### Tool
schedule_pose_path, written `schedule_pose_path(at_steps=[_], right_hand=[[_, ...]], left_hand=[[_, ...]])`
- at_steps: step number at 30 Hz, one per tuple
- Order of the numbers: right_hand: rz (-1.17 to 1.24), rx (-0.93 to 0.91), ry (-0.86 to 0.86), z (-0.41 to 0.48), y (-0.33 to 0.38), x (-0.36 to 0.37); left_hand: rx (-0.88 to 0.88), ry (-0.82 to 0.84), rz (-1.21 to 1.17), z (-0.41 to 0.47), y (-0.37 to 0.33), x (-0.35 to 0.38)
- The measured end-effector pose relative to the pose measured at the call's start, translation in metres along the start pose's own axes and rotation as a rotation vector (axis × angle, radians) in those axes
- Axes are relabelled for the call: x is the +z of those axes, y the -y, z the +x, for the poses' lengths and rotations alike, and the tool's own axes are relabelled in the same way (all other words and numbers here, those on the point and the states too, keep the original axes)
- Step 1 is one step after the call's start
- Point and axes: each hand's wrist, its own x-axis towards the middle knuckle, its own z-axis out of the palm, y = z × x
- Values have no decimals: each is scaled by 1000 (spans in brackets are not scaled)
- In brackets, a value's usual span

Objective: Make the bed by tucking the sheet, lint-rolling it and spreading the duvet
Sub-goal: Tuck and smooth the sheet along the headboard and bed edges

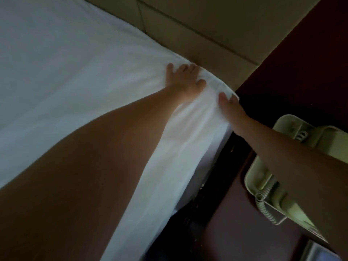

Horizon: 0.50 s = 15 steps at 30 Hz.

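White sheet (75, 81) covers the bed from 9 o'clock to centre. Left hand (185, 80) presses it flat, fingers spread, beside the beige headboard (216, 25) at 12 o'clock. Right hand (230, 107) rests its thumb on the sheet's corner; its fingers are hidden, so I cannot tell its grip. A cream telephone (261, 178) sits on the dark surface (244, 232) at 4 o'clock.

Right hand (230, 108) fingertips hidden past sheet (75, 63) corner; telephone (258, 178) partly behind right forearm (286, 155).

One view, head-worn and wide-angle. It looks forward and steeply down along the side edge of the bed (75, 72) toward the headboard (197, 25) corner. Range is close: left forearm (113, 147) and right forearm (282, 147) enter from below. A phone (282, 127) lies at right.
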Motion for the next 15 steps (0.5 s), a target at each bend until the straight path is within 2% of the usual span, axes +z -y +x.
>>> schedule_pose_path(at_steps=[3,5,9,12,15], right_hand=[[37,4,-201,-33,-4,25],[95,-23,-257,-67,-12,46],[223,4,-249,-133,-30,82],[263,61,-236,-175,-43,100],[258,52,-113,-203,-65,113]], left_hand=[[-7,58,19,-4,-8,-20],[4,23,-46,-23,-9,-17],[12,-122,-132,-108,6,19],[-130,-255,-163,-179,27,46],[-212,-324,-157,-236,33,64]])
